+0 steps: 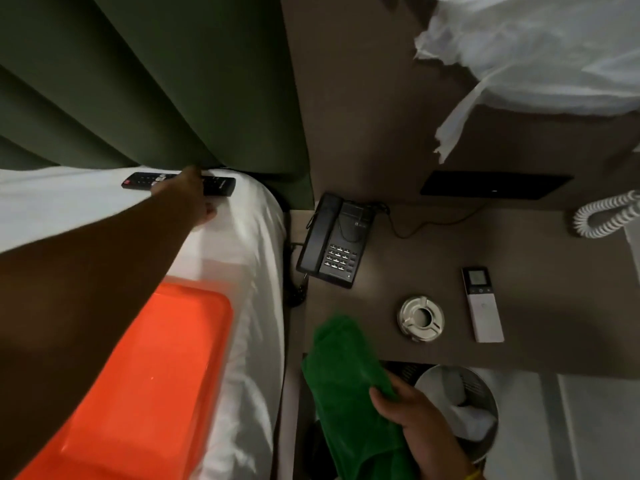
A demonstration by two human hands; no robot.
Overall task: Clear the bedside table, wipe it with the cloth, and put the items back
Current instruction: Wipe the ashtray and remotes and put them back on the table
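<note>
Stage: clearing looks barely begun; your left hand (194, 195) reaches across the bed (242, 237) with fingers loosely curled at a black remote (178, 182) lying on the sheet, though whether you are gripping it cannot be told
Cloth: your right hand (415, 420) is closed around the green cloth (343, 372), held just over the near edge of the tabletop (536, 306); wiping seems not yet started
Still to move: the black telephone (332, 240), the round ashtray (420, 317) and the white remote (482, 304) stand on the tabletop, well apart from one another
Surface: brown, matt, dimly lit, a thin cord (426, 223) trailing behind the telephone
Room: an orange tray (149, 382) rests on the bed, green curtain (138, 81) behind, a waste bin (460, 407) below the tabletop's front edge, a white coiled cord (606, 216) at far right
</note>
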